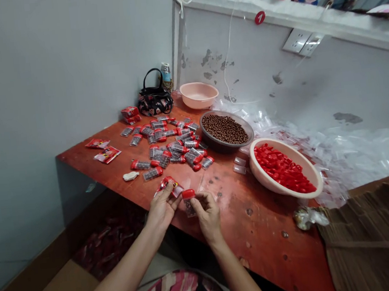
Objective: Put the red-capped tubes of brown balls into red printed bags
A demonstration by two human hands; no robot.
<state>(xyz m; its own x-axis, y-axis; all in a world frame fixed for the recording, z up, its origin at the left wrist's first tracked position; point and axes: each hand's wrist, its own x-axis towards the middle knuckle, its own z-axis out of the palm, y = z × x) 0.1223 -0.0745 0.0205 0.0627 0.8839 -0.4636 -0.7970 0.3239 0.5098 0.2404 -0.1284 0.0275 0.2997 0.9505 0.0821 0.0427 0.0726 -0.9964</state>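
In my left hand (162, 208) is a red printed packet (168, 183), pinched between thumb and fingers. My right hand (207, 213) grips a small clear box (189, 206) with a red cap, upright and full of dark beads. Both hands are close together over the table's front edge. Beyond them lies a loose heap of similar filled boxes with red caps (161, 156). A small white object (130, 176) rests on the wood left of the heap.
Behind stand a bowl of brown balls (225, 129), a bowl of red caps (283, 168) and a pink basin (199, 95). Clear plastic boxes (365, 150) pile along the wall. Red packets (107, 154) and a black handbag (155, 98) sit at left; a carton (70, 288) is below.
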